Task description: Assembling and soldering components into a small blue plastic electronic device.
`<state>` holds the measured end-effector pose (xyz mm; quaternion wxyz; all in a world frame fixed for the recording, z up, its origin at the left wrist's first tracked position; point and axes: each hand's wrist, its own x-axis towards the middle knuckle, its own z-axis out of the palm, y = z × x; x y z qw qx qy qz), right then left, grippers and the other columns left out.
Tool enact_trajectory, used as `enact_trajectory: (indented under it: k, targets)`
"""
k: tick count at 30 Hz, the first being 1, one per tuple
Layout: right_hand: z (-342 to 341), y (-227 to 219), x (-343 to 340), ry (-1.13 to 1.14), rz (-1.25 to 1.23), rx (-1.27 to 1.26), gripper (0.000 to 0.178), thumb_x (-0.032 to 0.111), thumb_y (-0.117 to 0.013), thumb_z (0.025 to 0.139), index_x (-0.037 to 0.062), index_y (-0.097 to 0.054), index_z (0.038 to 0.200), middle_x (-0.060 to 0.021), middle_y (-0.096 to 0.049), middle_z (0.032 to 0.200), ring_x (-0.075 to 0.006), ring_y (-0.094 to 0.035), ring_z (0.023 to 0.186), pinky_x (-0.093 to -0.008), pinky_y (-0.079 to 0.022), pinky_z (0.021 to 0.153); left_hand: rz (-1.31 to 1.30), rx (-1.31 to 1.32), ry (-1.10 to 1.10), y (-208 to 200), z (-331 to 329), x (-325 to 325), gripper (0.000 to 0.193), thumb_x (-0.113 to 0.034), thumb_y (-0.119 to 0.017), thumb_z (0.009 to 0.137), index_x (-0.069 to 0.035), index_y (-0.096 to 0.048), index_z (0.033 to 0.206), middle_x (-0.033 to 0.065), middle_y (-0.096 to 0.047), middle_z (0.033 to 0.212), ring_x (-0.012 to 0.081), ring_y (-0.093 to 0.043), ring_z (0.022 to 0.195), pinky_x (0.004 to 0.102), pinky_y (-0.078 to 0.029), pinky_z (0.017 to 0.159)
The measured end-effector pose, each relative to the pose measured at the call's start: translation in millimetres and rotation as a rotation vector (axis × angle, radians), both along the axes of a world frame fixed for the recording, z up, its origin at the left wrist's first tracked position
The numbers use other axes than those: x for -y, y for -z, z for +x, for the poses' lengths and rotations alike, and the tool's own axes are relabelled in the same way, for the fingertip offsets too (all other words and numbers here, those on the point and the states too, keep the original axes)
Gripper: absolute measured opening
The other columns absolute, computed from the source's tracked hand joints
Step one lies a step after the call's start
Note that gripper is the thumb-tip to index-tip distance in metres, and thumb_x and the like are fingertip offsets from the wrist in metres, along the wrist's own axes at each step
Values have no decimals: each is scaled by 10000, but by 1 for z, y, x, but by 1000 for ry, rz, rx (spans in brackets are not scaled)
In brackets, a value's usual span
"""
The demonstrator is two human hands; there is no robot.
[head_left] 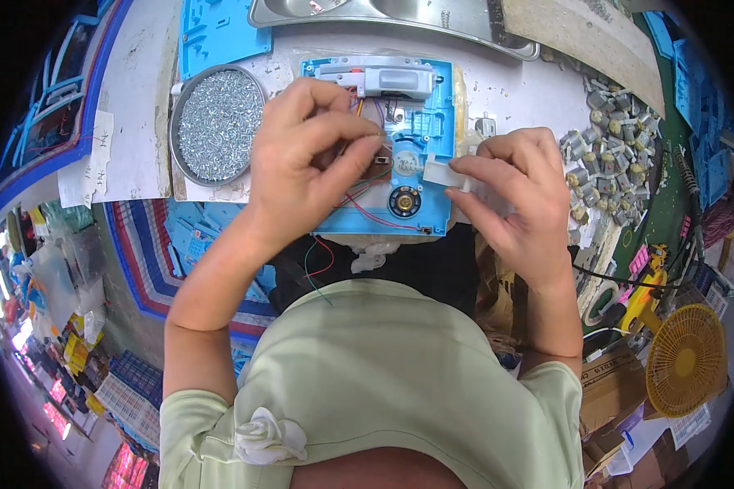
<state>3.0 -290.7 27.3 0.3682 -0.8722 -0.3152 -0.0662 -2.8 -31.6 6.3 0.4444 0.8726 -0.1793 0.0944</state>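
Blue plastic forms the housing panel [428, 138] that lies flat on the white counter [139, 90] in front of the person, its inner side up. A grey-white mechanism block [387, 80] sits along its far edge, a small round black speaker [404, 200] near its close edge, and thin red, green and purple wires [367, 208] run across it, with a red and a green one trailing off the near edge toward the person's pale green shirt [383, 367].

Over the panel's left half hovers the left hand [310, 151], its fingers [347, 130] curled narrow, thumb and forefinger pinched on something small at the wires; what exactly they grip cannot be made out. At the panel's right edge the right hand [518, 191] holds a small white plastic piece [442, 172] between thumb and fingertips, the piece touching or just above the blue edge.

Just left of the panel stands a round metal dish [218, 124] filled with small silver screws. Well to the right lies a heap of small cylindrical motors [607, 151]. Beyond the panel, a steel tray [400, 16] rests along the counter's far side, and another blue plastic part [216, 33] lies beside it. A yellow fan [683, 359] sits at the lower right.
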Motion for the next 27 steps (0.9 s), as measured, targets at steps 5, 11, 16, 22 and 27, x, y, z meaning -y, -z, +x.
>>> enact_trajectory:
  k: [5,11,16,22,27]
  targets:
    - [12,-9,-11,-92,-89,31,309,63,-858,654,72,-726,933,-64,-650,929,-286,-581,882,-387,-502,731,7,138,-37,7,-4,6,181,-85,-837,712,-99,-756,873,43,-618,938,243,-599,875,363,-443,798]
    - [17,19,-6,-111,89,-108,314,65,-862,655,61,-727,938,-70,-661,929,-277,-585,851,-378,-498,727,-4,84,34,6,-5,1,189,16,-795,766,-28,-770,948,85,-576,984,166,-591,796,258,-490,646]
    - [15,30,-15,-160,110,6,275,56,-834,691,52,-722,943,-75,-660,928,-284,-587,845,-376,-498,733,-28,116,35,10,-5,3,209,-34,-821,712,-78,-751,904,56,-604,952,226,-593,832,338,-462,742]
    - [15,18,-21,-148,-44,-76,243,83,-816,738,62,-722,962,-79,-666,999,-298,-590,942,-399,-509,807,-18,140,71,7,-3,5,218,-28,-816,703,-81,-735,899,55,-616,922,245,-586,818,364,-445,721]
    - [6,20,-3,81,97,-23,269,108,-827,760,79,-753,1017,-71,-686,1081,-298,-597,993,-409,-495,863,-13,125,85,3,-3,7,227,-13,-799,715,-52,-733,929,93,-607,956,240,-580,832,350,-459,711]
